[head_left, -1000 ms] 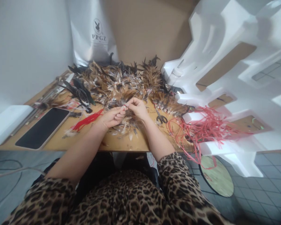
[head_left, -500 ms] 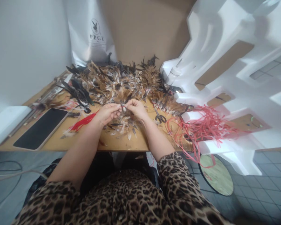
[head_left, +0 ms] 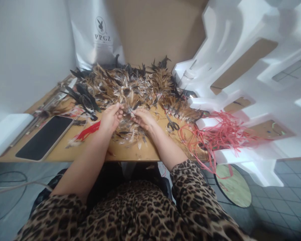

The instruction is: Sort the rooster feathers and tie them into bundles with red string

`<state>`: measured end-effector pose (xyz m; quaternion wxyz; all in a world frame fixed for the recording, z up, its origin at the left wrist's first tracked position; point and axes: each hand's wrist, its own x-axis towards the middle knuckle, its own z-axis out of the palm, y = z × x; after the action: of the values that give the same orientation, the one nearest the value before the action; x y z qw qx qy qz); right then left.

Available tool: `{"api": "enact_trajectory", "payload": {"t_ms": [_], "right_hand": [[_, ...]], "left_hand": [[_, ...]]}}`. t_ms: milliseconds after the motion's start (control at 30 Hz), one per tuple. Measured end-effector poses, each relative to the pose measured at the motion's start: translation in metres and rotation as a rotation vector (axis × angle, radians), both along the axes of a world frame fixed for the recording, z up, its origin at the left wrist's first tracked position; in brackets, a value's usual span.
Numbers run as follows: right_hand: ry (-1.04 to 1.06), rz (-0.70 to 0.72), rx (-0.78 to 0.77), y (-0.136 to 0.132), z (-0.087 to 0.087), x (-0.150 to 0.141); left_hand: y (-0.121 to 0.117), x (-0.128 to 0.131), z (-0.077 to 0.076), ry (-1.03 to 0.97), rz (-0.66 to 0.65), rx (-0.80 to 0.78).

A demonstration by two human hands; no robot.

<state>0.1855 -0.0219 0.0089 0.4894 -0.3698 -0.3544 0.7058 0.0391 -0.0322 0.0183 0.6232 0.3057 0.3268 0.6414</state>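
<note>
A big heap of brown, black and white feathers (head_left: 130,88) covers the back of a wooden table (head_left: 130,152). My left hand (head_left: 110,117) rests at the heap's near edge with its fingers curled and pinched on feathers. My right hand (head_left: 143,117) sits just to its right, fingertips pinched on a small tuft of feathers (head_left: 130,113) between the two hands. More loose feathers (head_left: 127,134) lie under both hands.
Small scissors (head_left: 172,125) lie right of my right hand. A tangle of red cords (head_left: 215,137) hangs off the table's right side beside white foam packing (head_left: 245,67). A phone (head_left: 45,136), a red tassel (head_left: 87,132), a white box (head_left: 5,132) and a silver bag (head_left: 97,36) are on the left.
Both hands have moved a little away from me into the near edge of the heap, and they now sit slightly further apart. The pinch on the tuft stays.
</note>
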Motion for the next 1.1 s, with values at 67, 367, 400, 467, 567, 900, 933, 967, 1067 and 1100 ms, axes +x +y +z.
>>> {"api": "enact_trajectory", "payload": {"t_ms": [67,367,400,467,567,900,933,967,1067,1100], "right_hand": [[0.028,-0.015,-0.031,0.0,0.001,0.001],[0.178,-0.06,-0.108,0.006,0.001,0.008],[0.181,-0.068,-0.106,0.007,0.0,0.008],[0.182,-0.095,-0.096,0.006,0.0,0.006],[0.178,-0.161,-0.079,0.004,0.001,0.002],[-0.02,-0.359,0.121,0.007,-0.013,-0.009],[-0.044,-0.388,0.136,0.008,-0.014,-0.009],[-0.062,-0.413,0.148,0.008,-0.016,-0.01],[-0.098,-0.441,0.167,0.008,-0.017,-0.011],[-0.107,-0.441,0.165,0.008,-0.017,-0.012]], "left_hand": [[0.001,-0.001,0.0,-0.001,0.003,-0.016],[-0.008,0.01,-0.002,0.499,-0.07,0.06],[-0.009,0.012,-0.003,0.549,-0.082,0.085],[-0.011,0.015,-0.005,0.627,-0.061,0.128],[-0.013,0.019,-0.008,0.685,0.001,0.145],[-0.016,0.023,-0.007,0.688,0.01,0.125],[-0.016,0.023,-0.008,0.7,0.023,0.13],[-0.016,0.023,-0.009,0.715,0.036,0.136],[-0.014,0.021,-0.014,0.756,0.041,0.166],[-0.014,0.02,-0.016,0.762,0.035,0.18]]}}
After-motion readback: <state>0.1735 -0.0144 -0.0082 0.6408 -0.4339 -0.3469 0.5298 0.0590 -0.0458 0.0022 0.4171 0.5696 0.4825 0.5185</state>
